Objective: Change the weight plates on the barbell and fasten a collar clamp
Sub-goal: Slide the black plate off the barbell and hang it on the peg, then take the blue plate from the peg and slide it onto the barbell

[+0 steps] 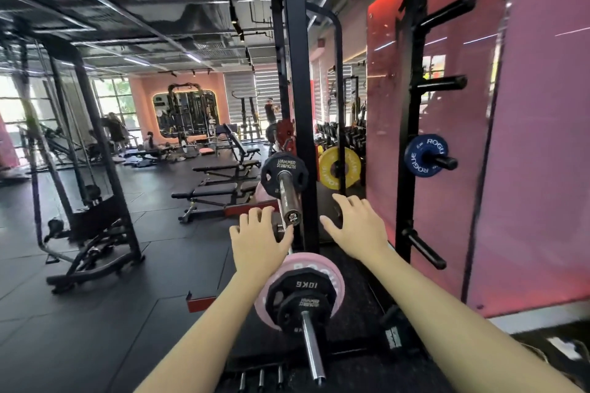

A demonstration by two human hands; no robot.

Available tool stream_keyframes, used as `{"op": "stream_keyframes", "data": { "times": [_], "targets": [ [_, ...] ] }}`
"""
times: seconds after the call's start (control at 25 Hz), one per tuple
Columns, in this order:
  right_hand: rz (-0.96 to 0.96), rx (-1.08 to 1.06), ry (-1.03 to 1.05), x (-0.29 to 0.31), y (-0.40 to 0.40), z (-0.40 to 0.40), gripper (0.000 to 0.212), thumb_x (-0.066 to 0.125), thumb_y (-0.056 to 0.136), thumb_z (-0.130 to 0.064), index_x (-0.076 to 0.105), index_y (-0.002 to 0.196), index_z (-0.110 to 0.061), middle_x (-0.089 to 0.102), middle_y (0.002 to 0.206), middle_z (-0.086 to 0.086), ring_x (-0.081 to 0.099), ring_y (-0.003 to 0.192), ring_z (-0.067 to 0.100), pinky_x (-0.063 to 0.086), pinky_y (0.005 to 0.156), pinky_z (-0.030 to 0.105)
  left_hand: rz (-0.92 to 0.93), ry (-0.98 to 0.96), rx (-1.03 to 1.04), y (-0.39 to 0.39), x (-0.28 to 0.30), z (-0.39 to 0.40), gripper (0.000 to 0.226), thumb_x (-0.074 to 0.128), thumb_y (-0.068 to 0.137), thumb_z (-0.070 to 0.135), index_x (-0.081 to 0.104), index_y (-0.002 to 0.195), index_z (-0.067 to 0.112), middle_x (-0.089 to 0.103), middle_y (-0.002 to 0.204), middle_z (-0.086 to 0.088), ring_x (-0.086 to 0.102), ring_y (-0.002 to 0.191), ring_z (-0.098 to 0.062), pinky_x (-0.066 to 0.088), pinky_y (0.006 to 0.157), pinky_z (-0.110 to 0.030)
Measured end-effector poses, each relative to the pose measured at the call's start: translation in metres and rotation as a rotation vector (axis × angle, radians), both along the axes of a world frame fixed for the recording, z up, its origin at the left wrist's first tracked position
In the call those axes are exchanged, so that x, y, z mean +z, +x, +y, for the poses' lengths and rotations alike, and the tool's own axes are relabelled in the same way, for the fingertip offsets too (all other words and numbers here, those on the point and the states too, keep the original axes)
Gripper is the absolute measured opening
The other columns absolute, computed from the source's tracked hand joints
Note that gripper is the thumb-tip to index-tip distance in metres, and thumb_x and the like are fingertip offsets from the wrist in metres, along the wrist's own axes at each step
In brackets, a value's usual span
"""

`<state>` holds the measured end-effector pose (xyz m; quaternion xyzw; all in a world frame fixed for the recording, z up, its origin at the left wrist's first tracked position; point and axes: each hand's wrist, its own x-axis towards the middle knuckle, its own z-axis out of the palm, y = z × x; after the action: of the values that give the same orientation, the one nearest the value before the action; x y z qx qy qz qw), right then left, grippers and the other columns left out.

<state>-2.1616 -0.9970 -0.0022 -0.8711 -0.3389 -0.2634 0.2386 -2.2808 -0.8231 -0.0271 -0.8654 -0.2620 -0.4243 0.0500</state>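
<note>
While both hands are spread empty at frame centre, left hand (pixel 258 238) and right hand (pixel 357 230) are raised toward the small plate (pixel 276 169) on the upper barbell (pixel 289 198), presumably for removal; no collar clamp is seen.

Shiny chrome barbell sleeve (pixel 312 344), matt black rubbery plates (pixel 301 293), dull pink plate (pixel 332 268)

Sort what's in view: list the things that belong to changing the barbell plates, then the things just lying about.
Part of the job:
racked barbell sleeve
small black plate on it
left hand
right hand
lower barbell with pink plate and black 10 kg plate

Lying about:
blue plate on peg
yellow plate
benches
</note>
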Motion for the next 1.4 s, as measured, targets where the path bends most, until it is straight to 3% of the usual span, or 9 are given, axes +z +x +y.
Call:
{"op": "stream_keyframes", "data": {
  "times": [0.36,0.56,1.04,1.4],
  "targets": [
    [0.030,-0.015,-0.058,-0.016,-0.085,-0.037,0.060,0.041,0.094,-0.057,0.038,0.144,-0.024,0.051,0.132,-0.002,0.044,0.121,0.021,0.045,0.090,0.034,-0.008,-0.103,-0.072,-0.066,-0.041,-0.038,0.059,0.042,0.080,0.061,0.065,0.115,0.019,0.064,0.109,-0.002,0.058,0.098,-0.027,0.047,0.079,-0.044],
    [0.014,-0.039,-0.026,-0.012,-0.079,-0.088,0.058,0.045,0.093,-0.054,0.043,0.141,-0.022,0.055,0.129,0.000,0.047,0.119,0.023,0.045,0.091,0.035,0.000,-0.153,-0.120,-0.054,-0.034,-0.090,0.053,0.061,0.081,0.056,0.063,0.119,0.019,0.064,0.111,-0.003,0.058,0.101,-0.028,0.046,0.080,-0.045],
    [0.008,-0.253,-0.013,-0.027,0.049,-0.288,0.056,0.044,0.092,-0.057,0.044,0.138,-0.024,0.056,0.124,0.000,0.049,0.115,0.024,0.048,0.083,0.038,0.059,-0.183,-0.313,0.103,-0.007,-0.282,0.058,0.046,0.089,0.064,0.051,0.133,0.026,0.056,0.126,0.002,0.049,0.117,-0.024,0.039,0.094,-0.043],
    [0.062,-0.299,-0.001,-0.044,0.179,-0.290,0.057,0.045,0.093,-0.056,0.044,0.138,-0.022,0.056,0.121,0.003,0.050,0.114,0.026,0.049,0.081,0.039,0.125,-0.179,-0.342,0.243,-0.019,-0.279,0.060,0.043,0.089,0.066,0.049,0.134,0.026,0.055,0.125,0.000,0.047,0.117,-0.024,0.037,0.094,-0.042]
  ]
}}
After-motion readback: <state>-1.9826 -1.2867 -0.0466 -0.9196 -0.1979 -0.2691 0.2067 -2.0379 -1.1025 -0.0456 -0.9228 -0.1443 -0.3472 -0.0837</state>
